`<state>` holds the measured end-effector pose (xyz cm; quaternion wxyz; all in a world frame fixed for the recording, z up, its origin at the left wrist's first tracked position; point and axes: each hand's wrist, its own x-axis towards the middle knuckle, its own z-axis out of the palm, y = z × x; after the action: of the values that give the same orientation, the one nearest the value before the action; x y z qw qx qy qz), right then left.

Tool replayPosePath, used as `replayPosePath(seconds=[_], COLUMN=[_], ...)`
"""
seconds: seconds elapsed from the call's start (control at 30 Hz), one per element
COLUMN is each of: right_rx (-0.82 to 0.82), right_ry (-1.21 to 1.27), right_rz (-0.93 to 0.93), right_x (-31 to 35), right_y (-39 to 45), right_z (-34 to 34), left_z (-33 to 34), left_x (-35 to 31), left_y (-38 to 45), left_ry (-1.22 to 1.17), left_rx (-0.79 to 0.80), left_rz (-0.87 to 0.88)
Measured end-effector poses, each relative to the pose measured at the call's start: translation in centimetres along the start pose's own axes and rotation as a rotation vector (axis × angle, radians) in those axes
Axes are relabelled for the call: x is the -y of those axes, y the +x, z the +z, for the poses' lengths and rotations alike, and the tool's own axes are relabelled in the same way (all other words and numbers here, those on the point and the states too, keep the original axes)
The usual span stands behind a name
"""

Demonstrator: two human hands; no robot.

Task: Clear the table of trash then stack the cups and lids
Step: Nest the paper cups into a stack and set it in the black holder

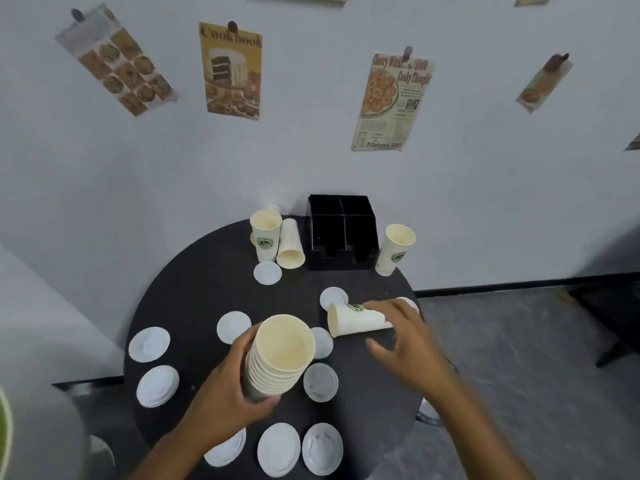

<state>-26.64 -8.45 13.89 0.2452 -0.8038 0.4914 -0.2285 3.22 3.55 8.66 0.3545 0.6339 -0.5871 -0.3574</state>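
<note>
Two hands over round black table [194,282]. Left hand [228,386] curled around stack of nested paper cups [280,355], held upright, cream insides, ribbed rims showing down the side. Right hand [401,337] fingers spread and loosely bent, reaching over tipped cup [356,318] lying on its side, mouth facing left, green logo up; contact hard to tell, not gripped. White round plastic lids [278,448] scattered flat along near edge, left side and centre. Farther back: upright cup [266,237] touching another fallen cup [290,245], black divided organizer [341,233] with compartments holding nothing visible, upright cup [396,249] to its right.
</note>
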Motion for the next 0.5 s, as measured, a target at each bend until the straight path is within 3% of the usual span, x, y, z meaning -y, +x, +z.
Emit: replayPosePath(seconds=[0.2,0.5], right_rx=[0.272,0.667], right_ry=[-0.523,-0.914], right_rz=[-0.150,-0.401], right_x=[-2.6,-6.4], right_y=[3.0,8.9], right_z=[4.3,8.8], left_z=[1.1,2.8], left_x=[1.2,1.7], left_y=[3.3,4.5], left_ry=[-0.091,-0.131], left_rx=[-0.022,-0.085], left_rz=[0.019,-0.061])
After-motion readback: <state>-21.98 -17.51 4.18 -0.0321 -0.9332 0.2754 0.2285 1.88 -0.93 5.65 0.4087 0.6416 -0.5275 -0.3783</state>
